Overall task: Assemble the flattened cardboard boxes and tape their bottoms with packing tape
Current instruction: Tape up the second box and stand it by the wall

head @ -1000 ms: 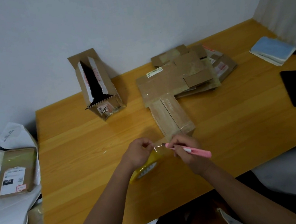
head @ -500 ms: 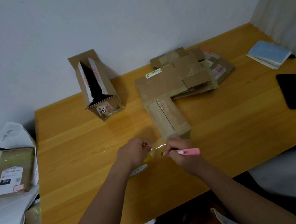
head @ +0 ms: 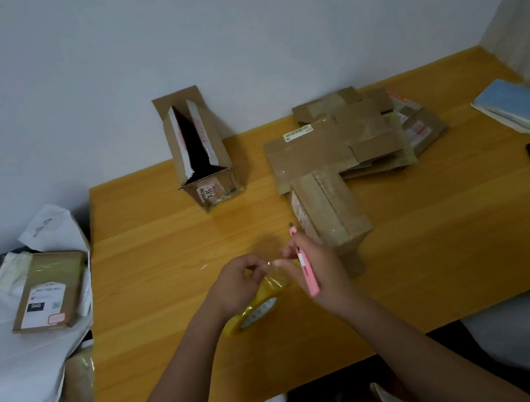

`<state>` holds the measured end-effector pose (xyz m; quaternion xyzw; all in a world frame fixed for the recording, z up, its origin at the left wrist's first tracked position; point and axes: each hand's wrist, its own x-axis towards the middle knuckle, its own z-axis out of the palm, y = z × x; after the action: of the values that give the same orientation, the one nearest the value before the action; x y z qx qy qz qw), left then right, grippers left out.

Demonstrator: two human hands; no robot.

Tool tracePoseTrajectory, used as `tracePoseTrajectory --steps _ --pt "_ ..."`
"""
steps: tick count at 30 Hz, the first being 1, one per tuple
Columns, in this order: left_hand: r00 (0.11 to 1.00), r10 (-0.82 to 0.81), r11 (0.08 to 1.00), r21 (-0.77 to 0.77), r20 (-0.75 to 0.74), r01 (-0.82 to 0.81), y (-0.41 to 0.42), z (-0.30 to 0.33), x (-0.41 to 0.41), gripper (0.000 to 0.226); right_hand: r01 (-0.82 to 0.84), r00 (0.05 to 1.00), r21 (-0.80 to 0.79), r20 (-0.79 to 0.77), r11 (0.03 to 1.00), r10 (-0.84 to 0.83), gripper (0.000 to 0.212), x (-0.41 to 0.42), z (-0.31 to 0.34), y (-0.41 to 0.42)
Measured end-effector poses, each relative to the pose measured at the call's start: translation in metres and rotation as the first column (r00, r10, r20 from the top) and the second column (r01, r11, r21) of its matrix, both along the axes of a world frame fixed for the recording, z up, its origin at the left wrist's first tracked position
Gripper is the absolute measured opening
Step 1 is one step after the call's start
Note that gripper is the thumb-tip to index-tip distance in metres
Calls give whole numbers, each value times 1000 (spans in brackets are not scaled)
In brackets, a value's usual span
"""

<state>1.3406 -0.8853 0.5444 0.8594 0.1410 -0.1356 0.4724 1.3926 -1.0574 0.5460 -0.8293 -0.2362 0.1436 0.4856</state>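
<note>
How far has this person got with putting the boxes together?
Not far, it seems. One assembled box stands upright near the wall, its top open. In hand: the left hand and right hand pinch a strip from the yellow tape roll, the right also holding a pink cutter. Left: the stack of flattened boxes lies unfolded. Whether any bottom is taped cannot be seen.

L hand [head: 235, 286] & R hand [head: 314, 264] close together, fingers curled, pinching.
</note>
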Motion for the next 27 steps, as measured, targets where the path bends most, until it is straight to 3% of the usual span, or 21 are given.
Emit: tracePoseTrajectory --steps 4,8,10,12,14,15,17,20,23,25,27 --pt "997 77 995 -64 27 -75 6 5 -11 17 7 990 -34 -138 999 -12 40 -15 -6 21" --pt "986 165 984 -76 9 -164 18 8 -32 13 -66 986 -143 -161 987 43 32 -22 -5 42" --pt "989 149 984 -101 19 -147 26 9 -46 36 -29 973 -151 -230 988 -7 29 -20 -4 55" --pt "986 168 971 -172 1 -166 35 9 -61 80 14 921 -105 -386 994 -54 30 -16 -3 64" --pt "969 240 941 -231 -63 -248 49 7 -78 115 26 923 -85 -380 996 -57 34 -12 -5 71" --pt "969 234 946 -213 -76 -245 55 5 -86 120 43 931 -70 -358 997 -66 37 -11 -6 76" --pt "974 215 962 -154 -78 -224 64 -4 -100 104 85 925 36 -373 996 -66 42 -13 -12 81" --pt "934 357 930 -105 28 -352 71 -16 -114 64 33 962 54 -273 998 -17 47 -18 -22 90" --pt "906 405 914 -95 123 -395 82 -19 -122 59 77 953 38 -297 996 -63 43 -18 -32 96" --pt "944 312 943 90 108 -321 92 -10 -120 56 135 935 -6 -329 991 -129 42 -14 -40 98" --pt "985 174 874 458 13 -161 99 2 -115 57 136 928 -36 -346 990 -140 41 -14 -47 100"
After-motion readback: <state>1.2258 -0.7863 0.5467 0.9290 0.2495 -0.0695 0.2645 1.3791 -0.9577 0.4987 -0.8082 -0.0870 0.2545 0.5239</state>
